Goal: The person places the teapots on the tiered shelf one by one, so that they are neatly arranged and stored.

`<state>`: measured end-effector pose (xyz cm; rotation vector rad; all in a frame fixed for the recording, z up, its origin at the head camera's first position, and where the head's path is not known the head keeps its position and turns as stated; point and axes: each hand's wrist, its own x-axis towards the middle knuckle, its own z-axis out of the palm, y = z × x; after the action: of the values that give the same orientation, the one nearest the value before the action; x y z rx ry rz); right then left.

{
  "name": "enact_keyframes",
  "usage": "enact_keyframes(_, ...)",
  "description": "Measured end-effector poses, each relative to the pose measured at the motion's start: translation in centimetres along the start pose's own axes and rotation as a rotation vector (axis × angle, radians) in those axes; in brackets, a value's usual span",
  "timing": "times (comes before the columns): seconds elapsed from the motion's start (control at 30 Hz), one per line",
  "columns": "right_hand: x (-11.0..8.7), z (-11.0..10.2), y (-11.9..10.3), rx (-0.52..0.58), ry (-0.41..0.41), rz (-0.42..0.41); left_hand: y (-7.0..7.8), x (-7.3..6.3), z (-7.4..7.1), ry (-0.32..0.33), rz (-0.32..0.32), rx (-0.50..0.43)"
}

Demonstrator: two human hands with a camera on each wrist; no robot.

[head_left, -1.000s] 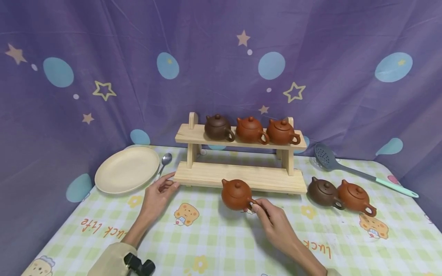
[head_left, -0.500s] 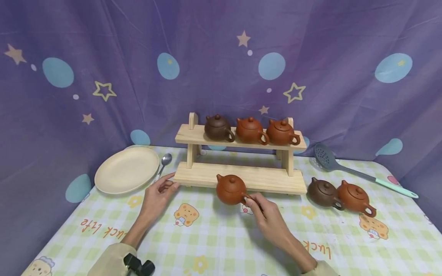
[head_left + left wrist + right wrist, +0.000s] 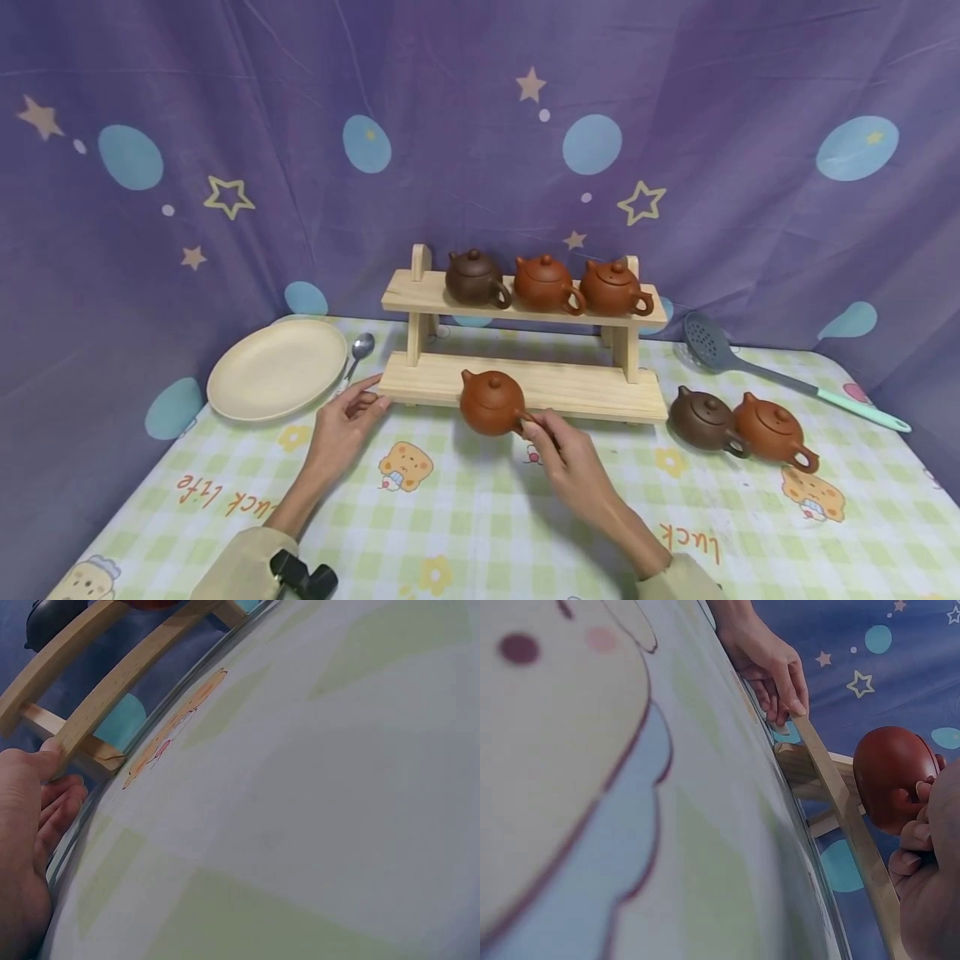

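Observation:
My right hand (image 3: pixel 573 462) pinches the handle of a reddish-brown clay teapot (image 3: pixel 491 403), held in front of the lower board of a two-tier wooden shelf (image 3: pixel 585 387). In the right wrist view the teapot (image 3: pixel 892 776) hangs above the board's edge, apart from it, with its round base showing. At the left end of that lower board, my left hand (image 3: pixel 341 429) holds the corner. The left wrist view has its thumb against the board (image 3: pixel 97 712) and the other fingers below. On the upper board stand a dark brown teapot (image 3: pixel 475 279) and two reddish-brown teapots (image 3: pixel 542 283).
Right of the shelf, a dark teapot (image 3: pixel 705 419) and a reddish-brown teapot (image 3: pixel 768 429) stand side by side on the checked tablecloth (image 3: pixel 480 533). Behind them lies a slotted skimmer (image 3: pixel 750 367). A cream plate (image 3: pixel 276 371) and a spoon (image 3: pixel 360 348) lie at left.
My right hand has carried the teapot to the left and slightly farther back, toward the lower board. The left hand stays at the board's corner.

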<state>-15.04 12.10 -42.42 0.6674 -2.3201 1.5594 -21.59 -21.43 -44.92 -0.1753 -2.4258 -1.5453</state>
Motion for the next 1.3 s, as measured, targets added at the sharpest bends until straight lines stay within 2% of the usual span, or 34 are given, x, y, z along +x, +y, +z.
enact_keyframes(0.7, 1.8, 1.5, 0.6, -0.021, 0.067, -0.052, 0.1, -0.1, 0.0, -0.011, -0.007, -0.002)
enact_keyframes(1.03, 2.6, 2.2, 0.7, -0.035, 0.069, -0.099, 0.2, 0.0, 0.0, -0.01, 0.003, 0.0)
enact_keyframes(1.3, 3.2, 2.9, 0.8, -0.048, 0.075, -0.068, 0.0, 0.0, -0.1, -0.005, -0.005, 0.009)
